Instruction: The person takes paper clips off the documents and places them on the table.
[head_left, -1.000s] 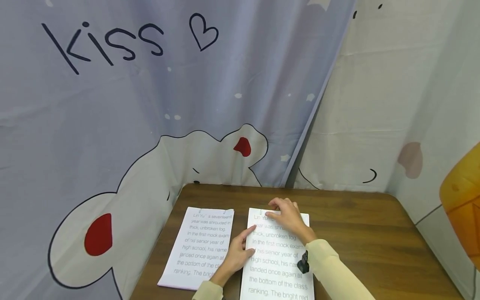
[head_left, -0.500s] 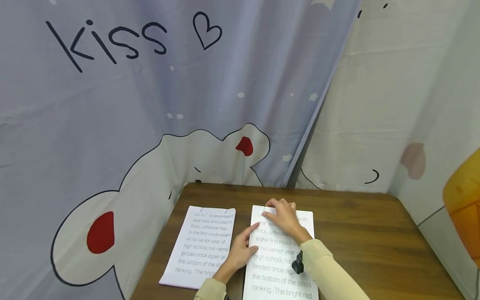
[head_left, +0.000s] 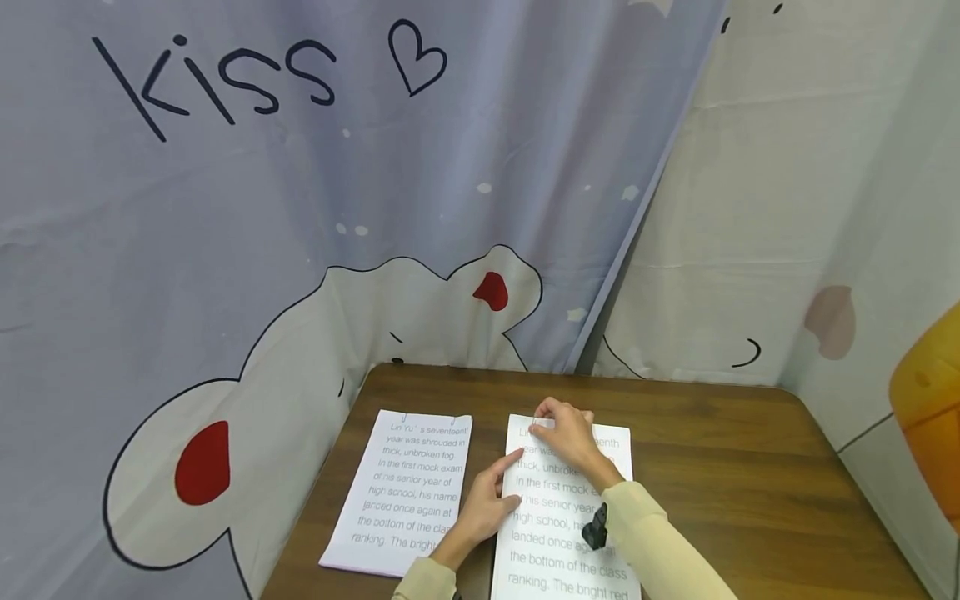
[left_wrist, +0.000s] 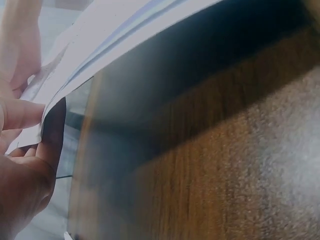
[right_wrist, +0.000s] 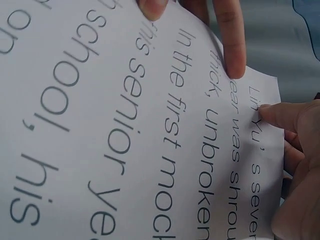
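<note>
A stack of white printed sheets lies before me, its left edge raised off the table in the left wrist view. My left hand grips that edge, thumb and forefinger on the page and other fingers beneath. At the top edge my right hand pinches the stack, its thumb pressing on the first printed line while fingers curl behind. A thin wire paper clip shows right at the right fingertips. The rest of that top edge is partly hidden by the hand.
A second stack of printed sheets, with paper clips along its top, lies to the left on the brown wooden table. A patterned curtain hangs behind the table.
My right hand has shifted slightly left along the top edge, uncovering the end of the first line. The left hand keeps its grip, and the head view has shifted a little.
</note>
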